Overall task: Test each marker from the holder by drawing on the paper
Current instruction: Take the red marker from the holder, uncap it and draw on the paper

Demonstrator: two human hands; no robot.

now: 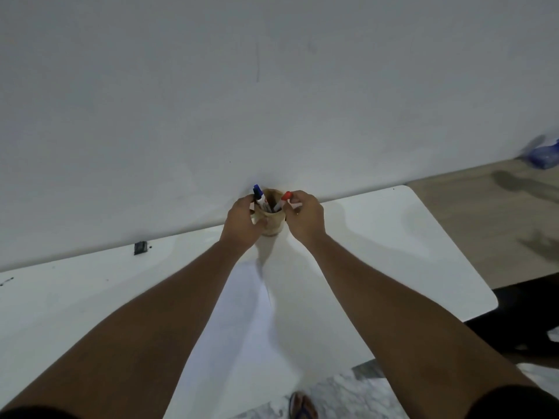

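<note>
A round tan holder [270,220] stands on the white counter [408,237], right up against the white wall [272,86]. The left hand [242,222] wraps around the holder's left side. The right hand [304,216] pinches the red marker [283,199] that leans out of the holder. A blue marker [257,192] sticks up at the holder's left. A sheet of paper [242,313] lies in front of the holder, between the arms. A small dark square thing [140,247] sits far left of the holder.
</note>
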